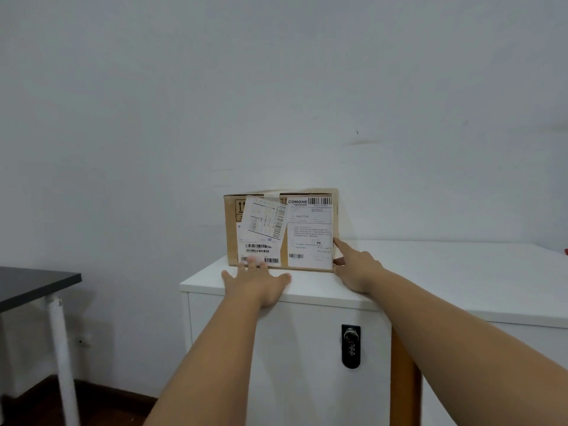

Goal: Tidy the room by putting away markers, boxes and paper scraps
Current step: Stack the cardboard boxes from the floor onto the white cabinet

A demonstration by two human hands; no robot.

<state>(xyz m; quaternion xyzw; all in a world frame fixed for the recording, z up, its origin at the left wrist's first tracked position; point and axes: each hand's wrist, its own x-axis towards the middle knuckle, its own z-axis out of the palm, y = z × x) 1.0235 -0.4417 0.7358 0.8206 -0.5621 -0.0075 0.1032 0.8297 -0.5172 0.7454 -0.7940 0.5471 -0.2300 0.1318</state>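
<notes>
White cabinet [307, 290]: one box [281, 230], two hands [307, 276].

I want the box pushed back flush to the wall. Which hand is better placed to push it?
The left hand: its straight fingers already touch the front face of the box low down. The right hand lies at the box's right edge, so it would push sideways instead.
</notes>
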